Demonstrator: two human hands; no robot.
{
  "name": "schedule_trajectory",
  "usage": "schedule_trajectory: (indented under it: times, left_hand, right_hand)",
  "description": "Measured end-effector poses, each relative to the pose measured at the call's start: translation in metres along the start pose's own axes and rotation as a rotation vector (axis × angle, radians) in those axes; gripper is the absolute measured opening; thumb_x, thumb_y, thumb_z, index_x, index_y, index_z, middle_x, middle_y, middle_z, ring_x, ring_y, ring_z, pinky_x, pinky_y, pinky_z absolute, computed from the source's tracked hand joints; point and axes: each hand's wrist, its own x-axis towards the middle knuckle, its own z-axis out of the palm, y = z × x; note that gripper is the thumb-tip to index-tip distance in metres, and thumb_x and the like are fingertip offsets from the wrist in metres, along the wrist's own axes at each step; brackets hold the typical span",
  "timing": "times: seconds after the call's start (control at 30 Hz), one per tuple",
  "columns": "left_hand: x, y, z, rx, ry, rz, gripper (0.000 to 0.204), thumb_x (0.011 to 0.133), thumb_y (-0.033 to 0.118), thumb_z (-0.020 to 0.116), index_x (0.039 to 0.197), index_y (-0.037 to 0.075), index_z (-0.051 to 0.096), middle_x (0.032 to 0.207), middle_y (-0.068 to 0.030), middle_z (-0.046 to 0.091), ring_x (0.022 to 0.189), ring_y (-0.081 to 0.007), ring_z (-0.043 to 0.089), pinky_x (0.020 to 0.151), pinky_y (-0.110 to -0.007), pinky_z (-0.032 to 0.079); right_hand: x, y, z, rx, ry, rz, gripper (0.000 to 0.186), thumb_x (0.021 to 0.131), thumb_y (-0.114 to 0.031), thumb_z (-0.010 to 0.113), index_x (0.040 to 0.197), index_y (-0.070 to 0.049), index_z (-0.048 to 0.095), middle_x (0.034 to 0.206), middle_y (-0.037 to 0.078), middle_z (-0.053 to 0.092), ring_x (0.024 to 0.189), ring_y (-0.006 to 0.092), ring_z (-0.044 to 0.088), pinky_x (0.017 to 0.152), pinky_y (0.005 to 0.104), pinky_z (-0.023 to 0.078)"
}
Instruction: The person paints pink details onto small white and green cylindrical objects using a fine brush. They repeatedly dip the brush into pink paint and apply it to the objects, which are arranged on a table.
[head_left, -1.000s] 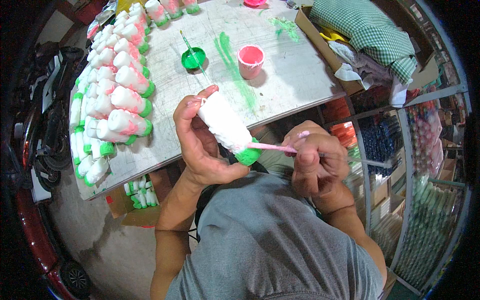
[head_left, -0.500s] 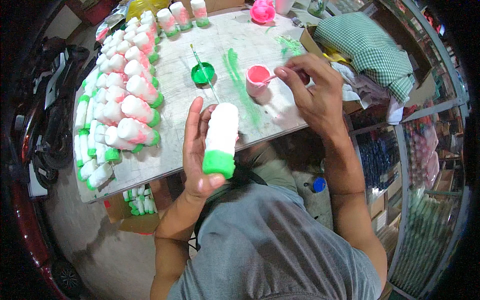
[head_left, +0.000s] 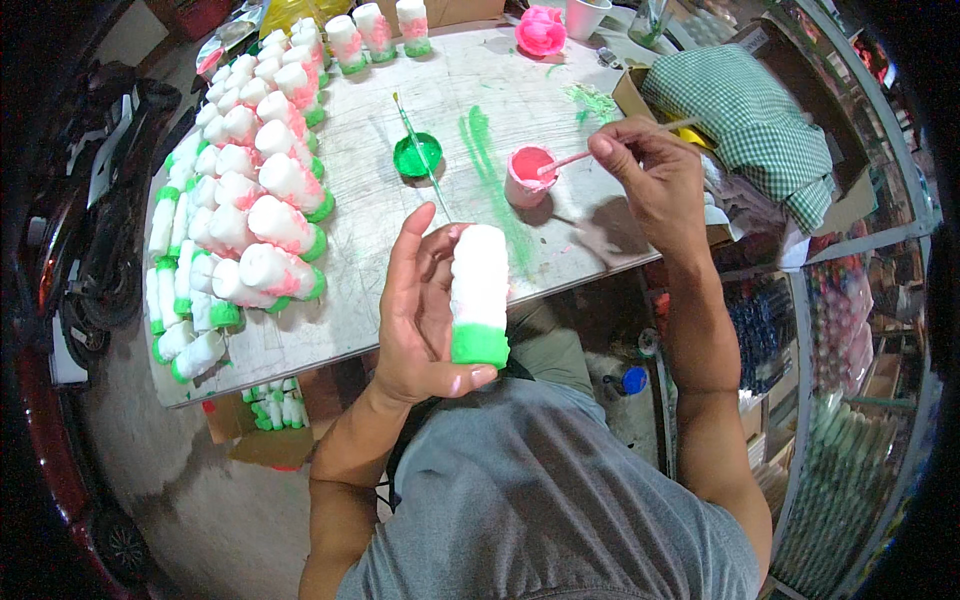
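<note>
My left hand grips a white, candle-like cylinder with a bright green lower end, thumb at its base and fingers behind it. The piece is held nearly upright by the table's near edge. In my right hand a thin paintbrush is pinched between thumb and fingers. Its tip, coated in pink, is over the rim of a small cup of pink paint. A shallow green paint dish stands left of the cup, with a second brush lying across it.
Many similar white cylinders with pink dabs and green ends crowd the left of the table. Pink crumpled material and a white cup stand at the back. A checkered cloth bundle fills a carton at right.
My left hand has shifted slightly right with the cylinder, which now stands straighter. My right hand has moved right and turned, bringing more of the brush into view. The whole view has shifted slightly.
</note>
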Motion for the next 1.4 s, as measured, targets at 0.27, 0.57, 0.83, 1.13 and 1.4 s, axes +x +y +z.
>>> schedule_trajectory:
  times: [0.27,0.57,0.83,1.13,1.4]
  left_hand:
    - [0.007,-0.012,-0.013,0.177,-0.057,0.164,0.134,0.050,0.012,0.089,0.159,0.006,0.010,0.147,-0.0159,0.039,0.132,-0.0292,0.047,0.108,-0.042,0.046]
    - [0.012,-0.017,-0.016,0.338,-0.120,0.249,0.131,0.052,0.009,0.090,0.157,0.007,0.013,0.147,-0.0174,0.038,0.130,-0.0298,0.048,0.106,-0.043,0.047]
    - [0.016,-0.012,-0.013,0.598,-0.146,0.477,0.127,0.053,0.009,0.087,0.156,0.006,0.013,0.146,-0.0223,0.041,0.133,-0.0343,0.046,0.112,-0.047,0.039]
    - [0.011,-0.012,-0.013,0.957,-0.066,0.696,0.109,0.056,0.011,0.085,0.149,-0.002,0.029,0.144,-0.0234,0.045,0.129,-0.0351,0.049,0.100,-0.042,0.043]
    - [0.004,-0.010,-0.015,0.966,-0.089,0.644,0.119,0.055,0.006,0.085,0.154,0.003,0.018,0.145,-0.0243,0.041,0.137,-0.0375,0.043,0.114,-0.047,0.034]
  right_hand:
    - [-0.018,0.012,-0.012,0.002,0.096,-0.031,0.019,0.089,-0.019,0.077,0.092,0.000,0.074,0.087,0.007,0.071,0.078,0.0137,0.061,0.072,0.0274,0.049]
    - [-0.034,0.003,-0.011,-0.040,-0.042,-0.282,0.016,0.083,-0.005,0.077,0.098,0.000,0.074,0.090,0.011,0.071,0.084,0.0213,0.068,0.079,0.0310,0.052]
    - [-0.082,-0.001,-0.003,0.601,0.224,-0.096,0.011,0.096,-0.009,0.068,0.098,0.002,0.065,0.091,0.014,0.069,0.083,0.0202,0.066,0.075,0.0335,0.054]
    - [-0.129,-0.016,0.044,0.485,0.240,-0.374,0.017,0.096,-0.013,0.068,0.101,0.001,0.060,0.087,0.015,0.069,0.074,0.0257,0.069,0.068,0.0374,0.057]
    - [-0.128,-0.031,0.039,0.251,0.125,-0.414,0.017,0.097,-0.015,0.065,0.100,0.002,0.059,0.087,0.017,0.068,0.074,0.0262,0.066,0.068,0.0385,0.056]
